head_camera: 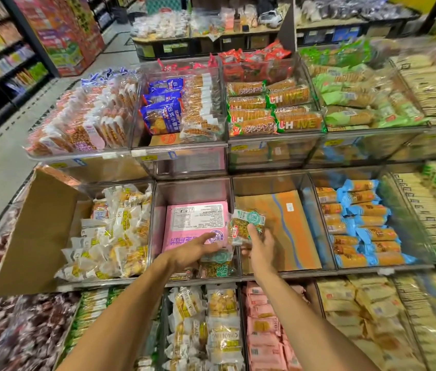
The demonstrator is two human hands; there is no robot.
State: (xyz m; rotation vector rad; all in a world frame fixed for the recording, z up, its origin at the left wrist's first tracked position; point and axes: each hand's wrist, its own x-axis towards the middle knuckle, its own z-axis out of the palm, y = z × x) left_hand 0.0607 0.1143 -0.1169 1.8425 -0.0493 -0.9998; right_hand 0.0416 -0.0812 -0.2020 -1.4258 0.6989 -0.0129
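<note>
My right hand (258, 246) holds a small clear snack packet with a green round label (246, 223), thumb across its front, above the divider between two clear bins. My left hand (194, 250) reaches into the middle bin, fingers stretched over a pink carton (192, 223) and touching more green-label packets (218, 259) lying at the bin's front. Whether the left fingers grip a packet is hidden by the hand. The bin to the right holds only an orange cardboard sheet (286, 228).
An open cardboard box (37, 231) of yellow-white snack packs stands at the left. Blue-orange cracker rolls (358, 223) fill the right bin. Upper bins hold blue bags (162, 113) and green-ended cracker packs (273, 108). A floor aisle (2, 162) runs along the left.
</note>
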